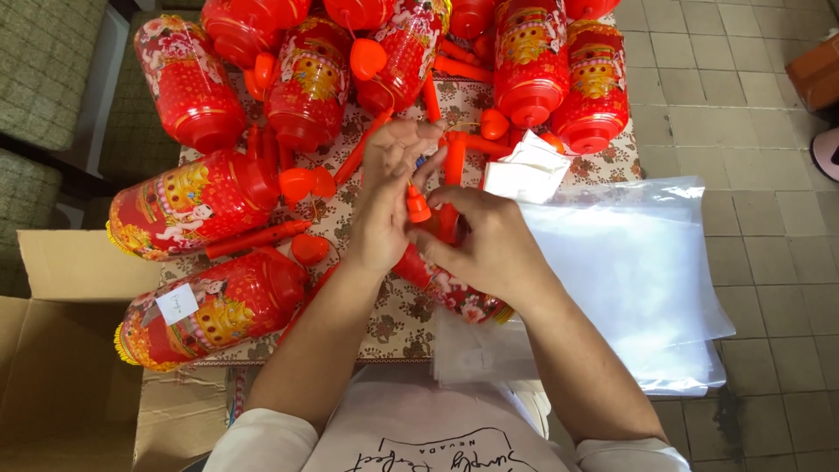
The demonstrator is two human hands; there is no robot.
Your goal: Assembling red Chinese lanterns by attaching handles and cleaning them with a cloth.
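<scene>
Right now my left hand (384, 210) pinches the small orange cap (418, 208) while my right hand (489, 249) grips the red lantern (454, 293) at centre, steadying it for fitting. Finished lanterns (197, 201) lie at 9–12 o'clock, plastic bags (638, 271) at 3.

I see an open brown cardboard box (61, 367) at the lower left beside the tabletop. A small white label (177, 304) sits on the nearest red lantern (210, 310). Clear plastic bags (629, 271) lie stacked at right, with a small white packet (527, 170) just above them.
</scene>
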